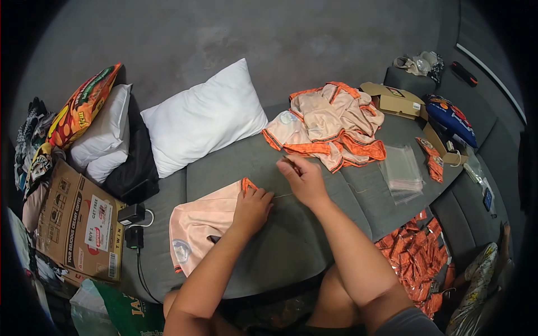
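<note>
My left hand [253, 210] is closed on the upper corner of a peach cloth piece [204, 204] with an orange edge and a round pale print, spread on the grey sofa [302, 235]. Raised to the right of it and apart from the cloth, my right hand [302, 178] has its thumb and fingers pinched together. Something small and dark shows at those fingertips, too small to name. A thin thread [284, 195] runs from beside my left fingertips toward my right hand. Another fine strand lies on the sofa to the right.
Behind are a white pillow [204, 117] and a crumpled peach-and-orange garment [330, 123]. Clear plastic sleeves [402, 171] and a cardboard box [392, 99] lie right. Left stand a large carton [75, 224] and black adapters [133, 237] with a cable. Orange packets [417, 252] are heaped below right.
</note>
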The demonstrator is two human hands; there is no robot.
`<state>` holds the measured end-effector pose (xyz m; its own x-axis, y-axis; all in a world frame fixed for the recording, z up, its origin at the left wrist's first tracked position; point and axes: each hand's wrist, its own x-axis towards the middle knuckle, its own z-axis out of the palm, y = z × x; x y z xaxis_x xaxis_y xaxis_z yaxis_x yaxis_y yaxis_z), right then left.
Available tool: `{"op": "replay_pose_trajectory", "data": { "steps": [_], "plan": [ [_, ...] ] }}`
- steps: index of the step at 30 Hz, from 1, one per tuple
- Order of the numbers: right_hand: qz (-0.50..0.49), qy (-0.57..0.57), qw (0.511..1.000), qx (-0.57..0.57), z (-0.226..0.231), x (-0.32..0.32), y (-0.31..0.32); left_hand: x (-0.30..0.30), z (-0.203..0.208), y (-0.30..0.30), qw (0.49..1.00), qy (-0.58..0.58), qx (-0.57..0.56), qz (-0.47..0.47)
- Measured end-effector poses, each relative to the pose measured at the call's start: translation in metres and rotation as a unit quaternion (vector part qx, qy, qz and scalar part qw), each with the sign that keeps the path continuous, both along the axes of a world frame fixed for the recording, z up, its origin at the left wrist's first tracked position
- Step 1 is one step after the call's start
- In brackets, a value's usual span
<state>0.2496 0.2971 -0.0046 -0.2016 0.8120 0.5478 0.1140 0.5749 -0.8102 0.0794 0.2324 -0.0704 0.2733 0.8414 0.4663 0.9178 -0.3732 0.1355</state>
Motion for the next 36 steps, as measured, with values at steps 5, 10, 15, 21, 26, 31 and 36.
{"op": "replay_pose_trajectory", "data": {
  "steps": [5,10,15,21,26,31,36],
  "plan": [
    [-0.003,-0.039,0.999,0.024,0.006,-0.003,-0.008,-0.019,0.019,0.002,0.997,-0.013,-0.056,0.042],
    [0.014,-0.078,0.996,0.035,0.009,-0.004,-0.016,-0.054,0.054,-0.031,0.928,-0.362,-0.077,0.043],
    [0.061,-0.117,0.990,0.054,0.004,-0.018,-0.036,-0.073,0.080,-0.081,0.822,-0.549,-0.127,0.085],
    [0.121,-0.205,0.968,0.084,0.003,-0.034,-0.065,-0.094,0.098,-0.096,0.822,-0.548,-0.125,0.085],
    [0.117,-0.248,0.958,0.080,-0.004,-0.046,-0.068,-0.098,0.103,-0.098,0.820,-0.552,-0.136,0.066],
    [0.110,-0.261,0.956,0.072,-0.006,-0.055,-0.073,-0.094,0.109,-0.102,0.836,-0.528,-0.136,0.060],
    [0.103,-0.255,0.957,0.098,-0.002,-0.059,-0.081,-0.088,0.120,-0.106,0.875,-0.465,-0.133,0.029]
  ]
}}
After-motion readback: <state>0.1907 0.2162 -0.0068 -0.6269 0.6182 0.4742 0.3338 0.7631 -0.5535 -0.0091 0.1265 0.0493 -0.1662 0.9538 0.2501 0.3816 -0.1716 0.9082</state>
